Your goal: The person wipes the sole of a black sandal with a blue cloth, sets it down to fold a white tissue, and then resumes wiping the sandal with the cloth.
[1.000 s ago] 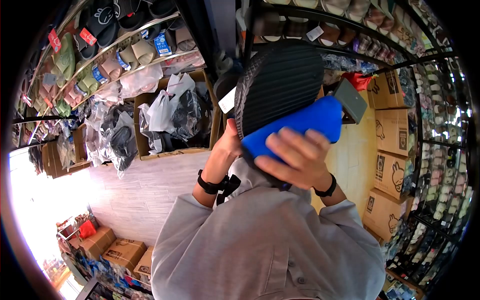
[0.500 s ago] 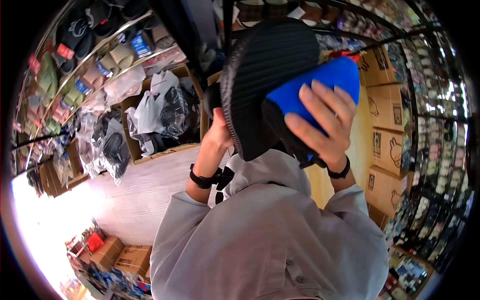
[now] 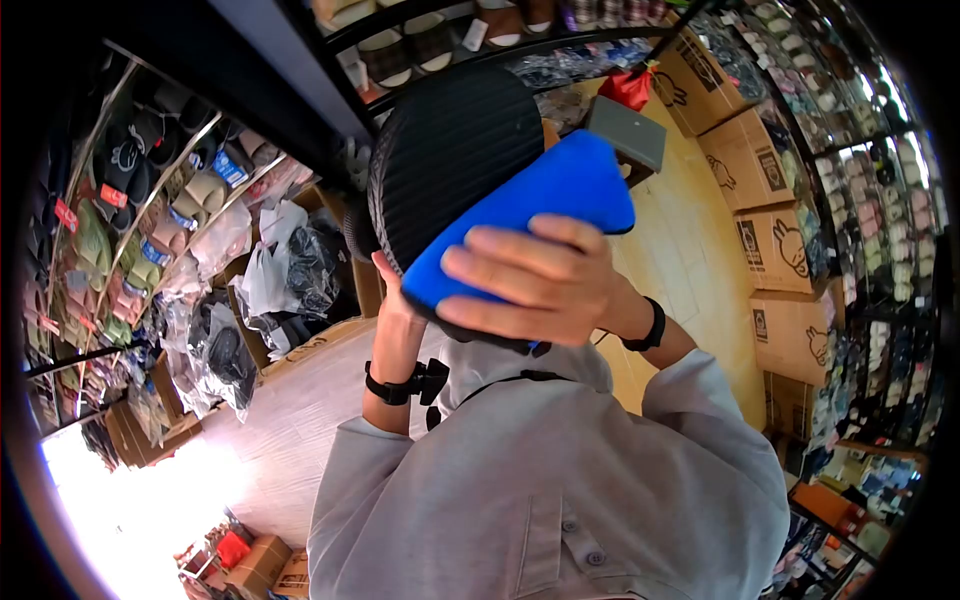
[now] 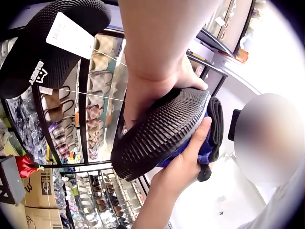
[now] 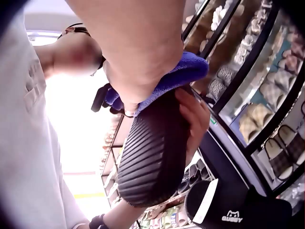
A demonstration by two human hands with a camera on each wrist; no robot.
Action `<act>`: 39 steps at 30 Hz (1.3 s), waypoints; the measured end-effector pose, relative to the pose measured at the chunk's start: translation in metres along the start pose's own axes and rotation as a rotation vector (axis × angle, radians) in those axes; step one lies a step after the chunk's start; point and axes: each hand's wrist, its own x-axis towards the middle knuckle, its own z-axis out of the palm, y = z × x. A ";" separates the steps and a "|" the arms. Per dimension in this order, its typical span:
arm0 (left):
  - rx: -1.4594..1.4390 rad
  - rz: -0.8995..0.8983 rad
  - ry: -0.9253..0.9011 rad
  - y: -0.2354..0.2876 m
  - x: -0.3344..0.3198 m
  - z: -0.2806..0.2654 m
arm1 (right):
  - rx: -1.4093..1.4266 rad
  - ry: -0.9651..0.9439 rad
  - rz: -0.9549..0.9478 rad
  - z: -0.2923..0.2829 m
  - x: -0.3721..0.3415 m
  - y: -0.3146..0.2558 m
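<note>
My left hand [image 3: 397,305] grips a black slipper [image 3: 455,160], its ridged sole turned toward the head camera. A second black slipper [image 4: 45,59] with a white cat logo and a white paper tag [image 4: 70,36] hangs beside it on a thin string. My right hand [image 3: 535,280] holds a bright blue plush cloth [image 3: 560,190] with black edging across the lower part of the sole. In the right wrist view, its thumb lies at the cloth's edge, over the sole. The left wrist view shows the slipper's textured side; the left fingers are partly hidden inside its opening.
Racks of slippers [image 3: 875,190] line the right and the back. Stacked cardboard boxes [image 3: 745,160] stand along the wooden floor, near a grey stool [image 3: 628,135]. To the left, bagged footwear [image 3: 290,265] fills an open carton below more shelves [image 3: 130,190].
The head view has turned, and both hands with the slipper and cloth now appear farther left. Across the sole, the cloth has shifted; my right hand lies lower and more sideways over it.
</note>
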 end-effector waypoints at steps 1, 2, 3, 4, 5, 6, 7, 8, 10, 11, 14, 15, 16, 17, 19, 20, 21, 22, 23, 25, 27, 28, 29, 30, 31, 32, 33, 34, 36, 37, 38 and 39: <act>-0.020 0.018 -0.095 -0.014 0.009 0.002 | -0.015 0.005 0.008 -0.016 -0.008 -0.001; -0.043 0.024 -0.185 -0.029 0.019 0.006 | -0.040 0.026 0.123 -0.031 -0.017 -0.003; -0.035 0.015 -0.223 -0.044 0.025 0.010 | -0.066 0.052 0.234 -0.045 -0.025 -0.006; -0.112 0.029 -0.128 -0.061 0.028 0.013 | -0.077 0.047 0.250 -0.058 -0.036 -0.012; -0.081 0.004 -0.073 -0.077 0.030 0.016 | -0.103 0.079 0.241 -0.066 -0.050 -0.018; 0.010 -0.044 0.000 -0.092 0.031 0.025 | -0.105 0.079 0.201 -0.075 -0.060 -0.024; 0.112 -0.099 0.068 -0.105 0.033 0.033 | -0.105 0.080 0.160 -0.084 -0.069 -0.030; 0.204 -0.158 0.121 -0.116 0.034 0.042 | -0.101 0.039 0.105 -0.091 -0.080 -0.035; 0.361 -0.261 0.166 -0.139 0.038 0.060 | -0.103 0.029 0.105 -0.114 -0.093 -0.035; 0.424 -0.302 0.180 -0.151 0.041 0.067 | -0.104 0.016 0.108 -0.124 -0.100 -0.035; 0.588 -0.300 0.201 -0.184 0.050 0.087 | -0.209 0.100 0.325 -0.163 -0.116 -0.029; 0.588 -0.254 0.289 -0.198 0.050 0.093 | -0.236 0.148 0.410 -0.171 -0.120 -0.029; 0.598 -0.247 0.300 -0.209 0.052 0.095 | -0.223 0.148 0.474 -0.176 -0.128 -0.035; 0.610 -0.240 0.311 -0.217 0.054 0.097 | -0.229 0.156 0.473 -0.181 -0.135 -0.040; 0.517 -0.359 0.175 -0.221 0.055 0.081 | -0.282 0.126 0.374 -0.186 -0.148 -0.049; 0.500 -0.397 0.148 -0.225 0.055 0.074 | -0.266 0.091 0.332 -0.187 -0.153 -0.056; 0.500 -0.421 0.140 -0.229 0.054 0.072 | -0.248 0.062 0.271 -0.191 -0.154 -0.059; 0.499 -0.439 0.133 -0.232 0.053 0.071 | -0.245 0.057 0.233 -0.193 -0.158 -0.061; 0.503 -0.456 0.123 -0.233 0.053 0.070 | -0.242 0.052 0.198 -0.194 -0.162 -0.062; 0.500 -0.455 0.111 -0.237 0.055 0.068 | -0.299 0.078 0.247 -0.208 -0.166 -0.053; 0.478 -0.433 0.094 -0.240 0.058 0.070 | -0.336 0.118 0.394 -0.224 -0.171 -0.046; 0.431 -0.391 0.109 -0.245 0.058 0.076 | -0.352 0.219 0.486 -0.223 -0.170 -0.043; 0.435 -0.390 0.107 -0.246 0.060 0.076 | -0.367 0.321 0.576 -0.222 -0.169 -0.041; 0.454 -0.391 0.109 -0.247 0.060 0.076 | -0.356 0.301 0.597 -0.223 -0.168 -0.045; 0.475 -0.392 0.113 -0.247 0.060 0.077 | -0.349 0.244 0.556 -0.222 -0.174 -0.050; 0.480 -0.453 0.169 -0.244 0.058 0.066 | -0.329 0.203 0.457 -0.215 -0.180 -0.054; 0.878 -0.557 0.254 -0.246 0.062 0.094 | -0.308 0.162 0.358 -0.207 -0.183 -0.058; 0.811 -0.571 0.393 -0.251 0.061 0.114 | -0.260 0.108 0.289 -0.202 -0.181 -0.064; 0.774 -0.576 0.477 -0.256 0.061 0.152 | -0.156 0.011 0.155 -0.194 -0.176 -0.069; 0.775 -0.577 0.483 -0.254 0.060 0.142 | -0.152 0.014 0.157 -0.195 -0.174 -0.064; 0.658 -0.512 0.374 -0.250 0.057 0.117 | -0.170 0.041 0.172 -0.199 -0.171 -0.056; 0.540 -0.443 0.264 -0.244 0.054 0.087 | -0.190 0.067 0.184 -0.202 -0.168 -0.047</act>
